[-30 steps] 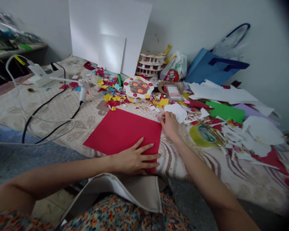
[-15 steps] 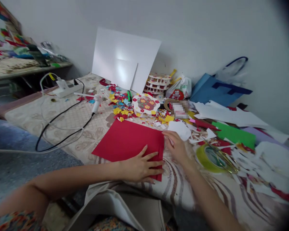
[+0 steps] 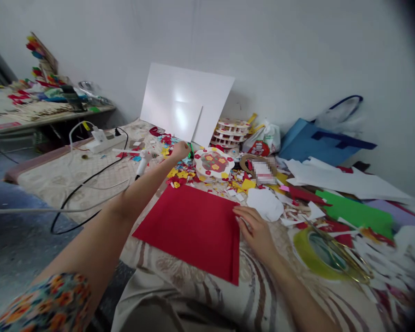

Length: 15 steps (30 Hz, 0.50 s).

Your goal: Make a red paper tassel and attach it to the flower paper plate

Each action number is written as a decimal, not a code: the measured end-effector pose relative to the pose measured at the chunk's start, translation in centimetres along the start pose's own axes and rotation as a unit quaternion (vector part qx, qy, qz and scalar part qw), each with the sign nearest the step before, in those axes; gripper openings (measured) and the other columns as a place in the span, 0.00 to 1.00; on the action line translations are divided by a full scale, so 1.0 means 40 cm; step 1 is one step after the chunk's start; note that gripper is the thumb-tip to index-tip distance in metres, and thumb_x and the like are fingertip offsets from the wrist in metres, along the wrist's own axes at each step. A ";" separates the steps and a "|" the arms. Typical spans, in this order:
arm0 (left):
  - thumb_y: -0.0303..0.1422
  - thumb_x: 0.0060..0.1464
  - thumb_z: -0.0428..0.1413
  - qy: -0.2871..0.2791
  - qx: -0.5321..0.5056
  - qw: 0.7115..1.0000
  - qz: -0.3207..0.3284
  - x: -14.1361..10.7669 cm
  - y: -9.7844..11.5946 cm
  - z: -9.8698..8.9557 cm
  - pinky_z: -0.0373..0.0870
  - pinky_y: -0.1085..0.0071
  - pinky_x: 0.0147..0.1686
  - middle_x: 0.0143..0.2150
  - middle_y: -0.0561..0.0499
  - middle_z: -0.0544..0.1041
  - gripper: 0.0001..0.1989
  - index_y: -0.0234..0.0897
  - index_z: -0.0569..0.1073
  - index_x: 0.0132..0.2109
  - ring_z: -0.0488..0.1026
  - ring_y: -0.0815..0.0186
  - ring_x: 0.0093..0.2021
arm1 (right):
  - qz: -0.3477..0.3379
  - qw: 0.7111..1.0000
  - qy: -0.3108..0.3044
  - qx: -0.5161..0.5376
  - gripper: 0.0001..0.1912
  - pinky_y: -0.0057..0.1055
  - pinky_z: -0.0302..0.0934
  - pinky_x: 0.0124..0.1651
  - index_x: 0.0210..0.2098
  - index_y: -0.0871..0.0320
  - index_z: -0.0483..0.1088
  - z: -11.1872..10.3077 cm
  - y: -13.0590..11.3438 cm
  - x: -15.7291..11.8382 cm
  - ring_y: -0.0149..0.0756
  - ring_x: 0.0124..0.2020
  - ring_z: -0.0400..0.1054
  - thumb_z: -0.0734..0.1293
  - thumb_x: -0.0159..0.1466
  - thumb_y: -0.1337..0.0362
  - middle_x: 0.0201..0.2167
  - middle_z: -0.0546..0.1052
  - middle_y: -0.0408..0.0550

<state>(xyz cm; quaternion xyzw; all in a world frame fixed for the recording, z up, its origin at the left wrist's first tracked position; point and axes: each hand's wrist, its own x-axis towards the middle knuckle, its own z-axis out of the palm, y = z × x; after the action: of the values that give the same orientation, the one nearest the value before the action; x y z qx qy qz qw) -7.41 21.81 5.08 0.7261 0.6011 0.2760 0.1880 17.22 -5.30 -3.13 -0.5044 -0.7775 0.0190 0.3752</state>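
Note:
A large red sheet of paper [image 3: 190, 226] lies on the patterned tablecloth in front of me, with a narrow folded strip along its right side. My right hand [image 3: 254, 226] is at the sheet's upper right corner, thumb and fingertips bent onto the edge. My left arm stretches forward over the table. At its end my left hand [image 3: 180, 150] is curled beside a slim green-and-black tool [image 3: 191, 151]; the fingertips are mostly hidden. Just right of it sits a white scalloped piece decorated with paper flowers [image 3: 214, 163].
A white glue gun [image 3: 144, 162] with a black cord lies left, near a power strip [image 3: 103, 142]. A white board [image 3: 186, 101] leans at the back. Yellow tape [image 3: 302, 251], with scissors [image 3: 346, 258] on it, lies right among paper scraps. A blue bag [image 3: 318, 143] stands behind.
My left hand has left the red paper and reached forward to the green-and-black tool. The right hand stays at the paper's corner. The view has shifted slightly.

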 end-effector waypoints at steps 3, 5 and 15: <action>0.38 0.60 0.54 -0.023 0.044 0.996 -0.068 0.096 -0.015 0.049 0.72 0.58 0.46 0.52 0.44 0.72 0.18 0.32 0.69 0.53 0.72 0.58 0.49 | 0.012 1.000 0.003 0.009 0.14 0.44 0.66 0.53 0.49 0.56 0.71 -0.001 -0.005 -0.002 0.40 0.50 0.68 0.60 0.67 0.68 0.47 0.76 0.54; 0.38 0.60 0.55 -0.033 0.065 0.993 -0.094 0.142 -0.020 0.078 0.72 0.58 0.47 0.53 0.43 0.71 0.19 0.32 0.68 0.54 0.71 0.59 0.49 | 0.023 1.000 0.007 0.011 0.13 0.43 0.66 0.52 0.49 0.56 0.71 -0.002 -0.006 -0.001 0.40 0.50 0.68 0.60 0.67 0.68 0.46 0.76 0.54; 0.34 0.55 0.59 -0.015 0.085 0.984 -0.156 0.240 -0.020 0.122 0.70 0.57 0.48 0.51 0.39 0.73 0.18 0.30 0.71 0.50 0.71 0.54 0.51 | 0.057 0.998 0.013 0.018 0.12 0.41 0.66 0.50 0.46 0.56 0.72 -0.004 0.001 0.006 0.39 0.47 0.69 0.60 0.67 0.68 0.43 0.77 0.52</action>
<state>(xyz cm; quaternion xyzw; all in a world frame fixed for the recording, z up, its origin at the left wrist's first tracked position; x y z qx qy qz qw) -3.79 31.65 2.47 0.6408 0.7252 0.1804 0.1756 17.29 -5.14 -2.89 -0.5416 -0.7418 0.0480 0.3924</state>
